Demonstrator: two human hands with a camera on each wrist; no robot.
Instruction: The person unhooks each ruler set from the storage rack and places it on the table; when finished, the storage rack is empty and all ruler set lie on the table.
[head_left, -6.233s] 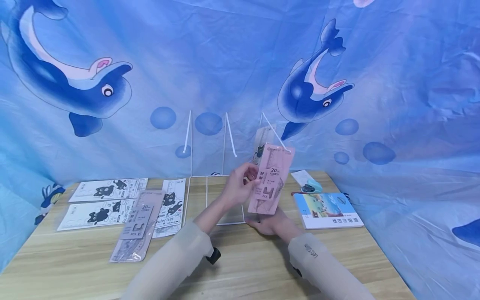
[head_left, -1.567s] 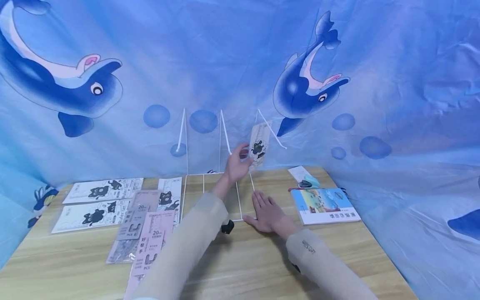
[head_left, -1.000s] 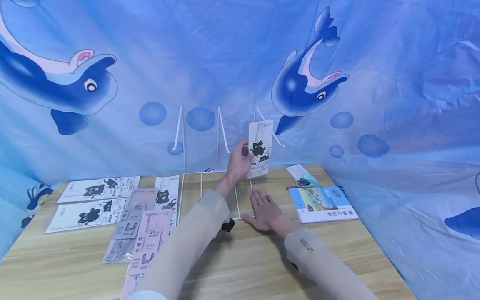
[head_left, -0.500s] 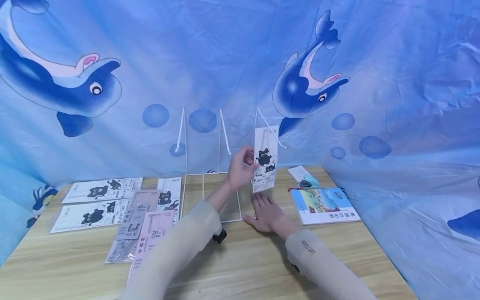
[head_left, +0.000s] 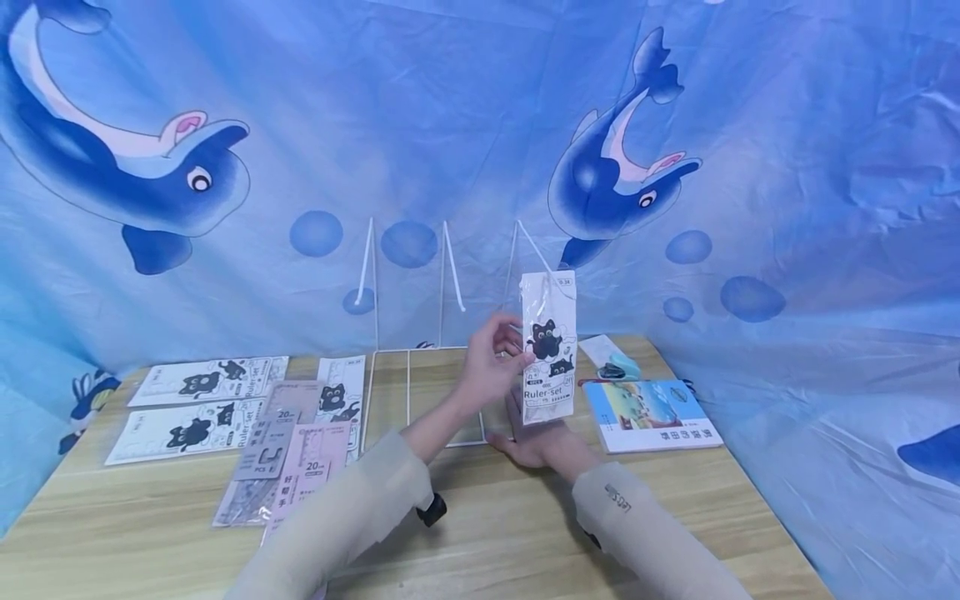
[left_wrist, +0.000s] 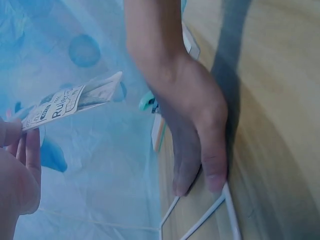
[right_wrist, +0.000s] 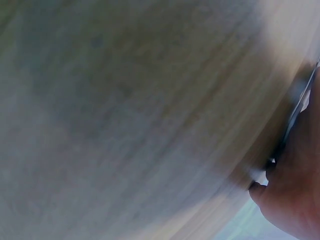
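In the head view my left hand (head_left: 489, 368) pinches the left edge of a white ruler-set packet (head_left: 547, 387) with black cats on it. The packet hangs upright at the front end of the rack's right hook (head_left: 534, 242); whether the hook still passes through its hole I cannot tell. Below and behind it, my right hand (head_left: 534, 448) rests on the front right corner of the white wire rack (head_left: 408, 387), partly hidden by the packet. The left wrist view shows the right hand's straight fingers (left_wrist: 187, 165) on the wire base. The right wrist view is mostly blurred tabletop.
Left of the rack lie several white ruler-set packets (head_left: 187, 433) and two pink ones (head_left: 311, 454), partly overlapping. A blue-covered book (head_left: 652, 417) and a small white packet (head_left: 600, 350) lie on the right. The rack's other two hooks (head_left: 453, 267) stand at the back, before a blue dolphin curtain (head_left: 465, 100).
Earlier a pink packet left the hook and was laid at the left. My left hand then drew the white packet forward and down along the right hook. The right hand stayed on the rack base.
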